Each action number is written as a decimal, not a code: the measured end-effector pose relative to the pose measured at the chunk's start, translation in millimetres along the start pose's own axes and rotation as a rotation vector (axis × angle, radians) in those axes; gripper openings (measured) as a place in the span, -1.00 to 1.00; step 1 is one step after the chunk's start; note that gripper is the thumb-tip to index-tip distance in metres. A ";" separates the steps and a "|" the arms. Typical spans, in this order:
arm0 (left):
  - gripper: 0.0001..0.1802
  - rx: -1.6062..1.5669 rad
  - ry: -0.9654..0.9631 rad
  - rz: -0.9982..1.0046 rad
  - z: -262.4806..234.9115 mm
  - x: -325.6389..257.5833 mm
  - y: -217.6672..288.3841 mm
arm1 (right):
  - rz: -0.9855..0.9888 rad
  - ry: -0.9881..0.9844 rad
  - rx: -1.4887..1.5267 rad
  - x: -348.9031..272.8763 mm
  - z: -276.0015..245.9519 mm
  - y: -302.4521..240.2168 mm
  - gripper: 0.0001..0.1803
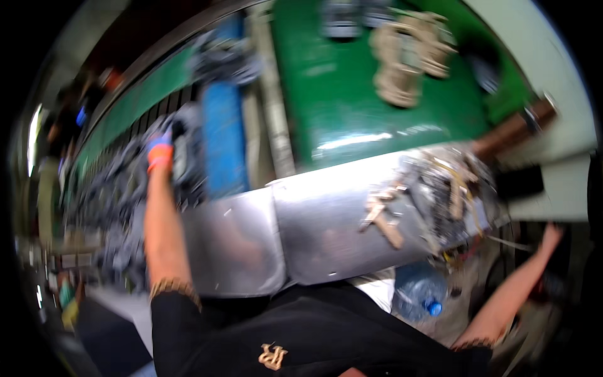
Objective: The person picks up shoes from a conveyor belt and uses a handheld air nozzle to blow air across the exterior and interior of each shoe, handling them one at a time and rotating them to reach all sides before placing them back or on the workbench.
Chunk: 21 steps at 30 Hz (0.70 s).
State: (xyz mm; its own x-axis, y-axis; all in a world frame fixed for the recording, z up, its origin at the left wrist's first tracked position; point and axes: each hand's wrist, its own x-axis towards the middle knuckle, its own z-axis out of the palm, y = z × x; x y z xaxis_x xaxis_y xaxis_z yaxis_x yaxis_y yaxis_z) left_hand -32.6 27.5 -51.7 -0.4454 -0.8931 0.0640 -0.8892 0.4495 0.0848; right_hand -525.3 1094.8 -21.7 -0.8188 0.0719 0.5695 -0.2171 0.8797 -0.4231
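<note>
My left hand (161, 148), in an orange and blue-purple glove, reaches out to a heap of grey footwear-like pieces (182, 147) at the left. It is at the heap's upper part; blur hides whether its fingers grip a piece. My right arm stretches out to the far right, past the metal table's end. The right hand (551, 236) there is small and smeared, so its fingers cannot be made out. In front of me lies a shiny metal tabletop (235, 251). Beige strap-like pieces (384, 220) rest on its right half, beside a pile of clear plastic-looking material (440, 195).
Beyond the metal top runs a green surface (339, 100) with beige sandals (402, 63) and grey ones (341, 19). A blue strip (224, 138) stands left of it. A brown cylinder (518, 129) juts out at right. A large water bottle (419, 292) is below the table.
</note>
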 end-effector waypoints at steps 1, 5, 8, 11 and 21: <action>-0.61 -0.263 0.191 -0.073 3.2 1.4 -56.8 | -0.062 0.047 0.107 -6.5 28.6 -13.0 -0.40; -0.71 -1.733 0.375 -0.114 -22.9 -92.6 -37.4 | 0.133 0.022 0.358 -79.8 -32.7 -31.8 -0.41; -0.81 -1.706 0.213 0.345 -64.4 -197.6 -54.6 | -0.130 0.078 0.433 -180.3 -34.5 -256.9 -0.56; -0.63 -1.263 0.345 0.910 -124.3 -248.3 17.8 | -0.458 -0.358 0.603 -279.6 -33.0 -407.7 -0.55; -0.14 -0.518 -0.304 1.419 -153.0 -359.1 114.1 | -0.669 -0.702 0.184 -304.2 60.4 -474.3 -0.40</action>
State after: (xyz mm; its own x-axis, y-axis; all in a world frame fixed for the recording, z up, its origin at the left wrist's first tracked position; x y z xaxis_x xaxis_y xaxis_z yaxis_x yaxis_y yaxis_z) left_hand 41.9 402.5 87.1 -0.9270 0.3206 0.1946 0.3749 0.8047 0.4603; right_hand -205.4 627.3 -36.8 -0.6138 -0.7612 0.2094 -0.7808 0.5463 -0.3032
